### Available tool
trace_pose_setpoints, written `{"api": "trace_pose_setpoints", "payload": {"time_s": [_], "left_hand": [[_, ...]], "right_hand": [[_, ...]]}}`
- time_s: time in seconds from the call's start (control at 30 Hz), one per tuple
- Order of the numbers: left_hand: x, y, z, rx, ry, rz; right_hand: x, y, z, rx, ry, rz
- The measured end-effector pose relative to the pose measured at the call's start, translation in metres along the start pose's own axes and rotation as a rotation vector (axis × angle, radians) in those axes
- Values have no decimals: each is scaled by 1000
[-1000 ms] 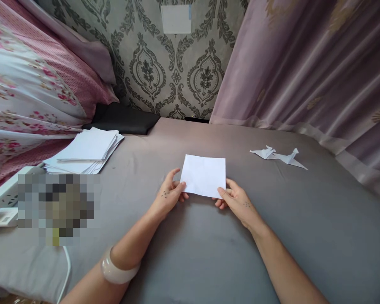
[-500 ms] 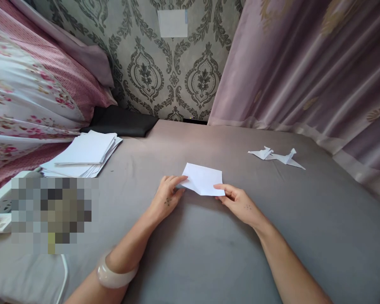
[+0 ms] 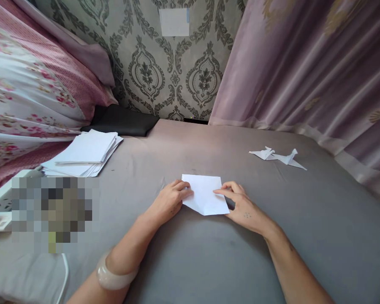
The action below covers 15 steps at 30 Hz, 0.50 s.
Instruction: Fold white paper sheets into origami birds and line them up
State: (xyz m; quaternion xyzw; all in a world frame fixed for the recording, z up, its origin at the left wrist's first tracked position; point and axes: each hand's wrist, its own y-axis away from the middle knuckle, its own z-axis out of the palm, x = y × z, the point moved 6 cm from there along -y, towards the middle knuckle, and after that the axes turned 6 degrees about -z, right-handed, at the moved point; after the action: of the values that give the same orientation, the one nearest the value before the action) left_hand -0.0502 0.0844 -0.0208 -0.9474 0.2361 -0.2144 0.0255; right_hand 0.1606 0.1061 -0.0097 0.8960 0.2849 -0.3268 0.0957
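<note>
A white sheet of paper (image 3: pixel 204 194), with a faint crease and a bent lower edge, is between my two hands. My left hand (image 3: pixel 174 196) grips its left side, fingers on top and thumb hidden. At the right side, my right hand (image 3: pixel 240 204) has its index finger on the paper's face and its thumb under the lower right corner. Farther back on the right lie two folded white paper figures (image 3: pixel 289 158), close together with pointed ends.
A stack of white paper (image 3: pixel 82 147) sits at the back left, before a black folded item (image 3: pixel 123 120). A white power strip (image 3: pixel 3 194) and a white cable (image 3: pixel 65 278) lie at left, beside a blurred-out patch. Curtains (image 3: pixel 272 76) hang at right.
The paper has come nearer to me and turned so its face shows more squarely. Both hands moved with it; the right hand's fingers spread wider, and the left fingers reach further over the sheet.
</note>
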Motion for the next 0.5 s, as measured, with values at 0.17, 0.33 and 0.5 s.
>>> {"api": "trace_pose_setpoints", "payload": {"time_s": [0.17,0.33,0.5], "left_hand": [[4,0,-5,-19,0,-25],[3,-1,-8,4,26,-63],[1,0,-7,55,83,-94]], "right_hand": [[-4,-2,5,-58,105,-76],[-3,-4,5,11,133,-106],[-9,-4,2,16,107,-137]]}}
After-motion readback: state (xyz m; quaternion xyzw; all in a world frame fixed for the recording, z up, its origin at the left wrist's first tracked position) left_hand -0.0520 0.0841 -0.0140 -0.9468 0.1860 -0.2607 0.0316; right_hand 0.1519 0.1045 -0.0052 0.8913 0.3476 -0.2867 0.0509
